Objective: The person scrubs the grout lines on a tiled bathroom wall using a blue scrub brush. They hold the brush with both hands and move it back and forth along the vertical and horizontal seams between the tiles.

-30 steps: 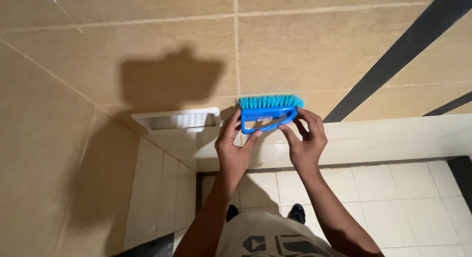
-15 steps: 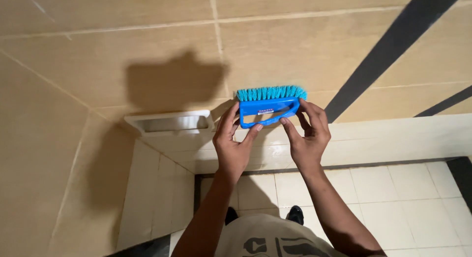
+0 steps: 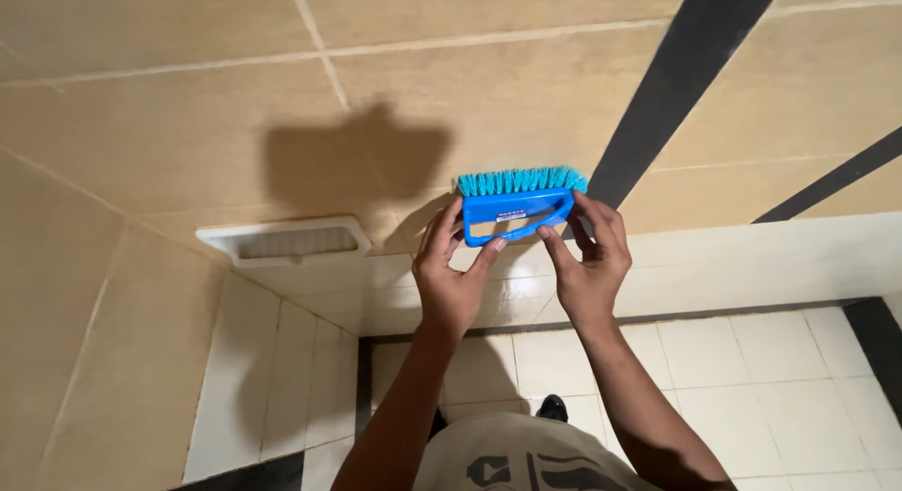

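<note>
A blue scrubbing brush (image 3: 519, 207) with teal bristles is pressed bristles-first against a beige tiled wall (image 3: 470, 87). My left hand (image 3: 453, 275) grips its left end, thumb reaching into the handle loop. My right hand (image 3: 590, 261) holds the right end with fingers along the handle. The brush's shadow and the hands' shadow fall on the wall to the left.
A white rectangular vent grille (image 3: 284, 240) sits in the wall left of the brush. A wide black tile stripe (image 3: 676, 87) runs diagonally beside the brush, another stripe (image 3: 832, 179) lies farther right. Below is a white tiled ledge (image 3: 752, 256) and white floor tiles (image 3: 752, 369).
The brush and both hands have shifted slightly right along the wall toward the black stripe. Both hands keep their hold.
</note>
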